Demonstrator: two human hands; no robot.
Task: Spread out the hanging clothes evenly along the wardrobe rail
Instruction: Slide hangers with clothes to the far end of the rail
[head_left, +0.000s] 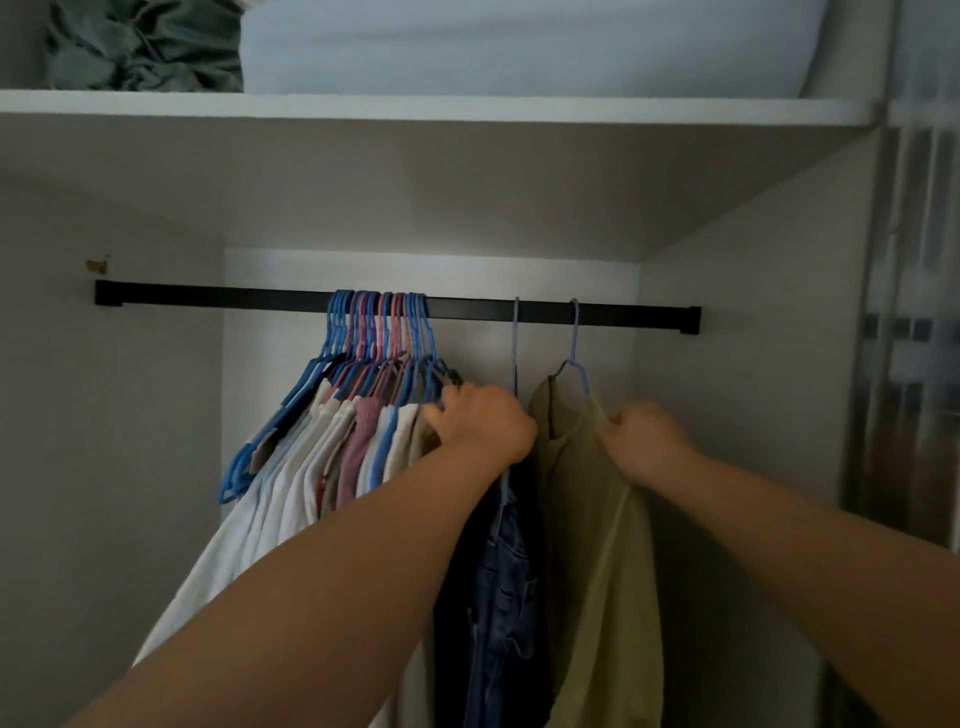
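Note:
A black wardrobe rail (218, 296) runs across the closet. Several blue and pink hangers (379, 332) bunch tightly near its middle, carrying white, pink and beige clothes (311, 457) that swing out to the left. To their right hang dark blue jeans (506, 571) on a pale hanger and an olive shirt (597, 519) on a blue hanger (575, 343). My left hand (483, 423) grips the right end of the bunch at the hanger shoulders. My right hand (641, 439) pinches the olive shirt's right shoulder.
A white shelf (467, 111) above the rail holds a crumpled green fabric (145, 47) and a pale bedding roll (519, 41). The wardrobe's side walls close in left and right. Bare rail stretches at the far left and the far right end (654, 314).

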